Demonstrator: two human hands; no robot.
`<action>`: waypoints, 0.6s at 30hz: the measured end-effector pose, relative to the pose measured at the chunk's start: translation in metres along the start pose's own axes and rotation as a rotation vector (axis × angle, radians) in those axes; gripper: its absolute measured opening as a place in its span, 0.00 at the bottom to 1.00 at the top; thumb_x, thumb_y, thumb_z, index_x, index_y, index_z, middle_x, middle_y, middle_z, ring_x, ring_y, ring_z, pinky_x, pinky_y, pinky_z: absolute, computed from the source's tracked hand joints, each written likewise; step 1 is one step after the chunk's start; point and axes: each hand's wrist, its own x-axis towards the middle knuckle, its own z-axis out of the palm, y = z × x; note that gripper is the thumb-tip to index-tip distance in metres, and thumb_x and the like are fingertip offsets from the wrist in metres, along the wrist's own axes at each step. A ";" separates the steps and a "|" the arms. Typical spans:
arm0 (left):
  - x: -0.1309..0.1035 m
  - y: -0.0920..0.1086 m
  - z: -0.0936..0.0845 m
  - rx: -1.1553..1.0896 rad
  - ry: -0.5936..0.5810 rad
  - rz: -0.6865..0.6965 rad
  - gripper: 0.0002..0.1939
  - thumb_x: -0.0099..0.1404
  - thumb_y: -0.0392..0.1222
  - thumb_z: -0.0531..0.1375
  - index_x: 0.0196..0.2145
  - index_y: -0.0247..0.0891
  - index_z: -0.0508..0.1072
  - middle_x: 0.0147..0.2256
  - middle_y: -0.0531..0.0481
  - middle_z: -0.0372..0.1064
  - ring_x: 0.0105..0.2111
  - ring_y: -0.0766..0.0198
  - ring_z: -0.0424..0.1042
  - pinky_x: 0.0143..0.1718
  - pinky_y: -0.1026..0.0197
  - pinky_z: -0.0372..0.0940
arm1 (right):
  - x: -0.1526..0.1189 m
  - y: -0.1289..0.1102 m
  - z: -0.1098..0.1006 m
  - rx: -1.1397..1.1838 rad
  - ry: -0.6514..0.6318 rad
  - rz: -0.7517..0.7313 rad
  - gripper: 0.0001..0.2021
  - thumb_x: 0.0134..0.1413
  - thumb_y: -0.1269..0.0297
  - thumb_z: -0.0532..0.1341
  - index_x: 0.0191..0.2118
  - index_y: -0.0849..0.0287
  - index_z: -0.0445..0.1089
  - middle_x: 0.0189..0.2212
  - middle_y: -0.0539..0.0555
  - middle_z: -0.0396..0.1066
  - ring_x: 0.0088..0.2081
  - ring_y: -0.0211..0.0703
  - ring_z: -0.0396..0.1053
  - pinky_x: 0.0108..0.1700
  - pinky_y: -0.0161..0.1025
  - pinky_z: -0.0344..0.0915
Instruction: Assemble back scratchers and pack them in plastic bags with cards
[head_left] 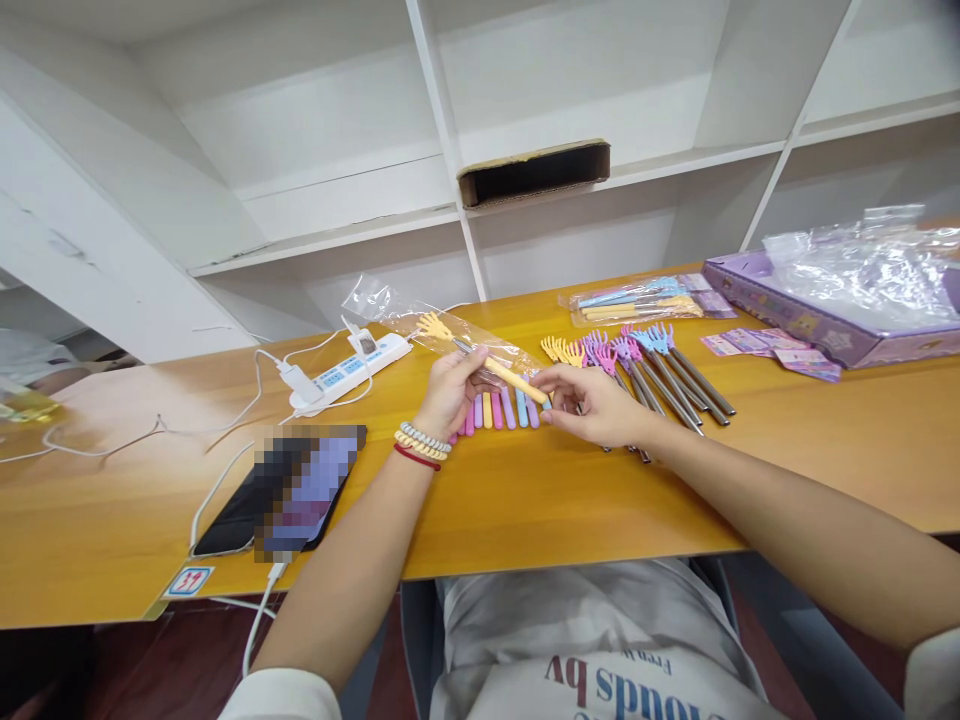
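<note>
A yellow back scratcher point(517, 380) with a hand-shaped head lies slantwise in the air, its head and metal rod inside a clear plastic bag point(375, 300). My left hand point(450, 390) is closed around its middle, thumb on top. At the lower end of the yellow handle, my right hand point(592, 400) has thumb and forefinger around the tip, the other fingers curled. Beneath both hands, several coloured handles point(487, 410) in pink, purple, yellow and blue lie in a row. Right of them rest several metal rods point(675, 385) with yellow, purple, pink and blue hand-shaped heads.
Bagged back scratchers point(637, 300) lie at the back, near printed cards point(772, 345). A purple box point(847, 345) holds clear bags. To the left are a power strip point(352, 370) with cables and two phones point(240, 500). An open cardboard box point(536, 175) stands on the shelf.
</note>
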 end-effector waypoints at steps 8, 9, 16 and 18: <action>0.000 0.004 -0.003 0.005 -0.051 -0.047 0.14 0.53 0.45 0.65 0.31 0.30 0.70 0.22 0.50 0.71 0.21 0.67 0.71 0.23 0.66 0.69 | 0.002 0.002 0.001 0.181 -0.044 0.056 0.14 0.51 0.65 0.61 0.45 0.60 0.66 0.30 0.53 0.74 0.30 0.38 0.72 0.31 0.36 0.67; -0.001 0.004 -0.002 0.008 -0.045 -0.044 0.14 0.53 0.45 0.65 0.31 0.30 0.70 0.22 0.50 0.71 0.20 0.68 0.71 0.23 0.66 0.69 | 0.002 0.003 0.001 0.170 -0.028 0.051 0.14 0.51 0.65 0.62 0.44 0.60 0.66 0.29 0.52 0.74 0.29 0.37 0.72 0.30 0.36 0.67; -0.001 0.006 -0.003 0.082 -0.055 -0.037 0.15 0.53 0.47 0.65 0.29 0.31 0.70 0.22 0.49 0.71 0.21 0.67 0.72 0.25 0.66 0.68 | 0.002 0.006 0.000 0.061 0.108 0.025 0.22 0.51 0.64 0.63 0.52 0.59 0.60 0.36 0.53 0.70 0.24 0.32 0.65 0.25 0.33 0.64; -0.002 0.005 -0.003 0.090 -0.070 -0.037 0.15 0.53 0.47 0.65 0.29 0.31 0.70 0.21 0.49 0.71 0.21 0.67 0.72 0.25 0.66 0.69 | 0.002 0.007 0.000 0.011 0.129 0.008 0.25 0.50 0.63 0.63 0.54 0.57 0.59 0.41 0.56 0.68 0.26 0.33 0.65 0.25 0.34 0.64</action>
